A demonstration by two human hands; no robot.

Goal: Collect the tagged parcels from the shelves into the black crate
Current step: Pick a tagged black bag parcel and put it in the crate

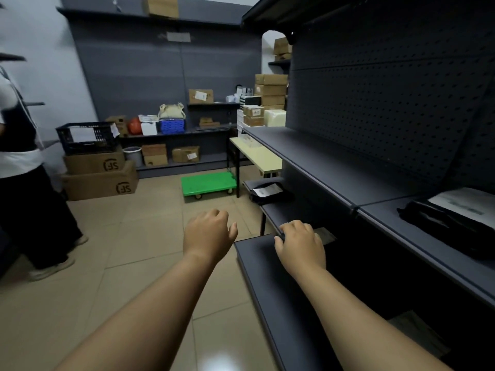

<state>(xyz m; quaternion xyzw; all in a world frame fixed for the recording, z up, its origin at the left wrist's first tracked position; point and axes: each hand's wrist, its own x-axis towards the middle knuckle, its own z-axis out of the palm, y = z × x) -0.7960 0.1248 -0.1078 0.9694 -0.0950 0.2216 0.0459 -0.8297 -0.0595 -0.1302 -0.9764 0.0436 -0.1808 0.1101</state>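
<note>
My left hand [210, 232] hangs over the tiled floor, fingers loosely curled, holding nothing. My right hand [301, 243] rests over the front edge of the low dark shelf [257, 263], its fingertips curled on a small dark thing that I cannot make out. A black parcel with a white label [269, 192] lies on the low shelf farther ahead. Another black labelled parcel [455, 218] lies on the middle shelf at the right. The black crate [88, 137] stands on two stacked cardboard boxes at the far left, with a white paper in it.
A person [24, 162] stands at the left edge. A green trolley [207, 184] sits on the floor beside a pale table [257, 156]. The back shelves hold boxes, a blue basket [172, 126], a bag and a grey bucket [133, 155].
</note>
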